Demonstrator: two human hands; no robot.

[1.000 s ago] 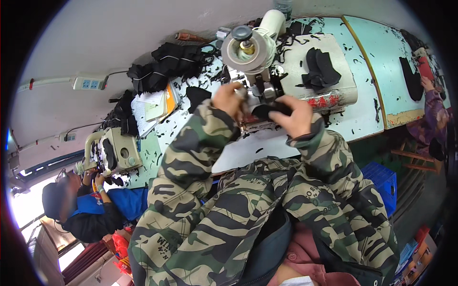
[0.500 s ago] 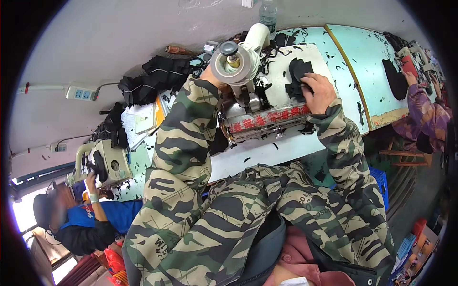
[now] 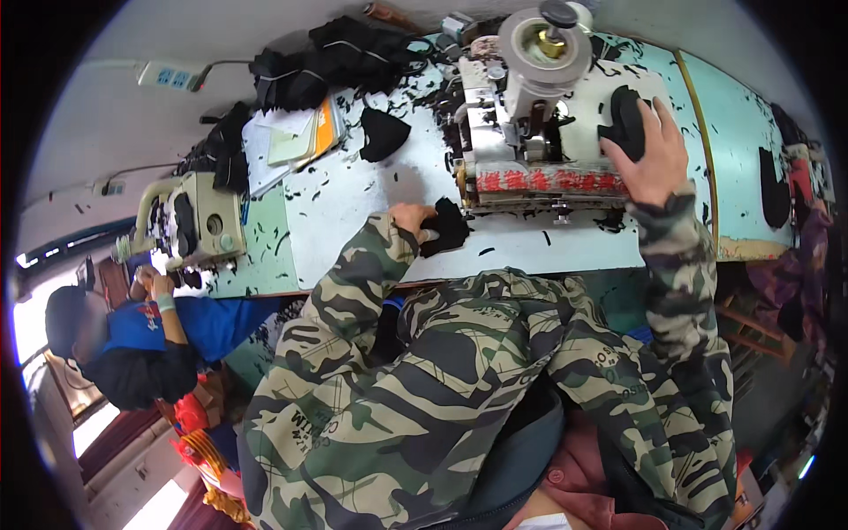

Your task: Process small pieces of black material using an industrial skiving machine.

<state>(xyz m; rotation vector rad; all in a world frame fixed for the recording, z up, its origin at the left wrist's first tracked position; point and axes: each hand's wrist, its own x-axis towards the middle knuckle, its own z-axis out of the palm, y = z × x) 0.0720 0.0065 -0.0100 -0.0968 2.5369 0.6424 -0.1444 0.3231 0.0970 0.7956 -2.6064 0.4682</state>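
Observation:
My left hand (image 3: 412,219) is at the front left of a sewing machine (image 3: 517,146), with its fingers closed on a dark cloth piece (image 3: 450,228) lying low on the white table. To the right, my right hand (image 3: 661,157) has its thumb and fingers around a small stack of black cloth pieces (image 3: 625,119) on the machine's pale top. The machine has a metal front, red marks along its near edge and a round thread holder above. Another black cloth piece (image 3: 385,134) lies flat on the table, left of the machine.
Black scraps litter the white table (image 3: 353,234). Papers (image 3: 283,146) and a heap of black cloth (image 3: 322,62) lie at the back left. A co-worker (image 3: 132,344) sits at another machine (image 3: 199,225) on the left; a purple sleeve (image 3: 791,274) shows at far right.
My left hand has come from behind the machine to its front left, onto a cloth piece. My right hand stays at the stack, its fingers more extended. The whole view has shifted.

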